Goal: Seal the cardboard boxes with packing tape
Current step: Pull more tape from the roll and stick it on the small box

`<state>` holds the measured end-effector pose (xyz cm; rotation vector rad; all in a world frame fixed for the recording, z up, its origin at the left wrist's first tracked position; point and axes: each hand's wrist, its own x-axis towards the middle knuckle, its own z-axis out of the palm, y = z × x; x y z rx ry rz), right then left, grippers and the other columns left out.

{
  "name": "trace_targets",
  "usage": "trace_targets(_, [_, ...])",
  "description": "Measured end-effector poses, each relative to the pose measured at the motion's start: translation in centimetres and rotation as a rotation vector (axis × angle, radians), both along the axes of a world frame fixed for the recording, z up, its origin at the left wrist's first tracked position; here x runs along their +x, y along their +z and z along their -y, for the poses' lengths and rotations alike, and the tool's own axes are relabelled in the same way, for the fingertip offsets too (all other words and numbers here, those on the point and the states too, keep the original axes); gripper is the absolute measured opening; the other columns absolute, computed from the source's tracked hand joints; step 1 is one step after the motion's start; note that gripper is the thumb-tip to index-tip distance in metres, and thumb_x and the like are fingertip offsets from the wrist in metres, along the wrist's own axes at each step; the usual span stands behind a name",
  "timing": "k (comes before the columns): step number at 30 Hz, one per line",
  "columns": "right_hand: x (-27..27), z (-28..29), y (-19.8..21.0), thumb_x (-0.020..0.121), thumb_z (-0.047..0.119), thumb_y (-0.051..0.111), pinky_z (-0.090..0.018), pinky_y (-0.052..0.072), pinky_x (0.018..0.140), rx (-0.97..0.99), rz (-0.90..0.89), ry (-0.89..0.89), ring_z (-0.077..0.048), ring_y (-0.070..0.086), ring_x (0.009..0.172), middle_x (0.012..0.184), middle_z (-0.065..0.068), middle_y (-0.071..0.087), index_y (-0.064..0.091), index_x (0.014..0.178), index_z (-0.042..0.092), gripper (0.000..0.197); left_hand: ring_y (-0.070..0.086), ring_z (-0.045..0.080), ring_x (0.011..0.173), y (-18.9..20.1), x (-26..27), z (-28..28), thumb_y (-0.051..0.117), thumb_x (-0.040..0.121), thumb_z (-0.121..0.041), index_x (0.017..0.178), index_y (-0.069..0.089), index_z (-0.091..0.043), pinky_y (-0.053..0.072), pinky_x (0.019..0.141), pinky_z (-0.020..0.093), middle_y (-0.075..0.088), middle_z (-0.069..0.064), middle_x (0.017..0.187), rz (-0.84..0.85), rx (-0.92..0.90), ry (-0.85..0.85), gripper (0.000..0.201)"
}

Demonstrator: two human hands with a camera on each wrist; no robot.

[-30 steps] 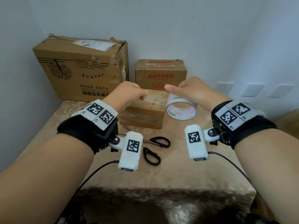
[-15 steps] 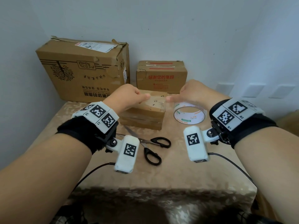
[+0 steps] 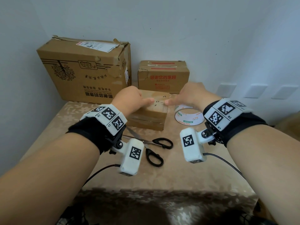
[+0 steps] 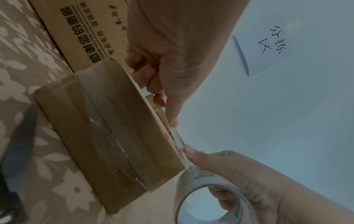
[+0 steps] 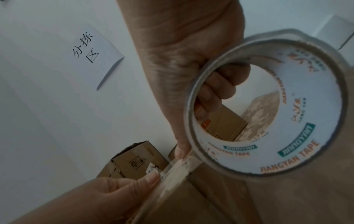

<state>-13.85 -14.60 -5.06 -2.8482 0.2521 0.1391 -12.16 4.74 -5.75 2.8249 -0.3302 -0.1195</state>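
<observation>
I see a counter [image 3: 170, 176] covered in a beige flowered cloth, set against a pale wall. Farthest to the left of my grips stands a large cardboard box [image 3: 84, 70] with a torn top and a shipping label, back against the wall.

My left hand [image 3: 129, 101] comes next. Its fingers are curled, and its thumb and forefinger pinch the free end of a clear tape strip [image 5: 172, 171] just above the top of a small flat box [image 3: 149, 114]. That small box lies directly under and between both grips, with older clear tape already running along its near side.

Nearer to me than the left grip, black-handled scissors [image 3: 155, 148] lie open on the cloth.

Behind the gap between my two grips sits a medium box [image 3: 164, 77] with red printing, close to the wall.

The tape strip stretches the short way from the left grip rightward to the tape roll [image 3: 189, 116]. My right hand [image 3: 193, 96] grasps that roll: its fingers curl through the hollow core, and the thumb presses on the outside where the strip leaves the roll. The roll hangs just past the right edge of the small box, tilted on its side.

On the wall above the grips, a white paper sign [image 4: 264, 51] carries handwritten characters.
</observation>
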Motion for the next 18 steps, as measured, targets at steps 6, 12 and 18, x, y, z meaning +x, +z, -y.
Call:
trace_targets(6, [-0.1, 0.1, -0.8, 0.072, 0.073, 0.063, -0.025, 0.026, 0.051, -0.025, 0.015, -0.005, -0.01, 0.046, 0.059, 0.064, 0.004, 0.048, 0.041, 0.06, 0.017, 0.061, 0.039, 0.016, 0.051, -0.4, 0.0, 0.3, 0.052, 0.086, -0.061, 0.057, 0.04, -0.014, 0.025, 0.046, 0.03, 0.039, 0.001, 0.056, 0.017, 0.079, -0.018, 0.057])
trace_targets(12, [0.2, 0.9, -2.2, 0.06, 0.081, 0.061, -0.025, 0.044, 0.065, 0.121, 0.037, -0.003, -0.015, 0.058, 0.078, 0.082, 0.004, 0.062, 0.063, 0.088, 0.015, 0.072, 0.039, 0.016, 0.051, -0.8, 0.3, 0.2, 0.053, 0.084, -0.064, 0.055, 0.04, -0.014, 0.024, 0.045, 0.029, 0.038, 0.0, 0.055, 0.03, 0.082, -0.037, 0.059])
trace_targets(18, [-2.8, 0.5, -2.4, 0.082, 0.056, 0.064, -0.026, 0.032, 0.063, 0.018, 0.385, 0.101, -0.012, 0.044, 0.076, 0.076, 0.011, 0.046, 0.05, 0.077, 0.02, 0.039, 0.04, 0.016, 0.051, -1.0, 0.3, 0.3, 0.051, 0.085, -0.064, 0.056, 0.04, -0.013, 0.024, 0.045, 0.029, 0.038, 0.0, 0.055, 0.026, 0.093, -0.049, 0.059])
